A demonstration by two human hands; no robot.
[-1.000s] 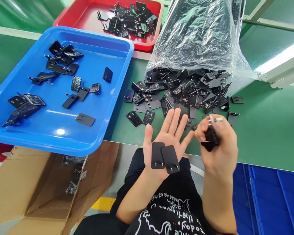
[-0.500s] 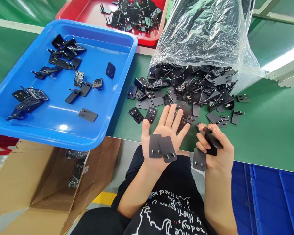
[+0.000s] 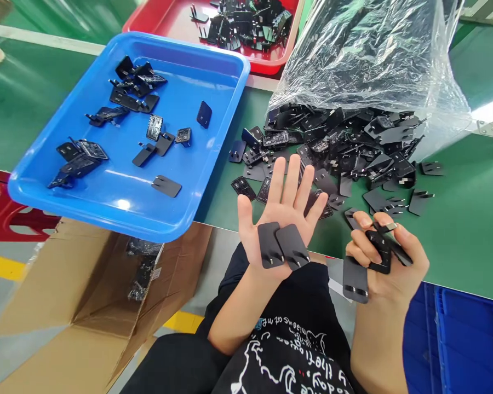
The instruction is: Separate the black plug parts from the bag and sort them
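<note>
Two black pronged plates (image 3: 270, 243) lie on the left hand (image 3: 286, 215), fingers spread wide; the right hand (image 3: 395, 279) curls its fingers around other plates (image 3: 355, 274).

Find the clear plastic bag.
Head view, upper right: the clear plastic bag lies right of the red plastic tray, with black pronged pieces heaped at its near edge.

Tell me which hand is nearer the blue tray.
Left. The left hand is right of the blue tray, apart from it; the right hand is farther right.
</note>
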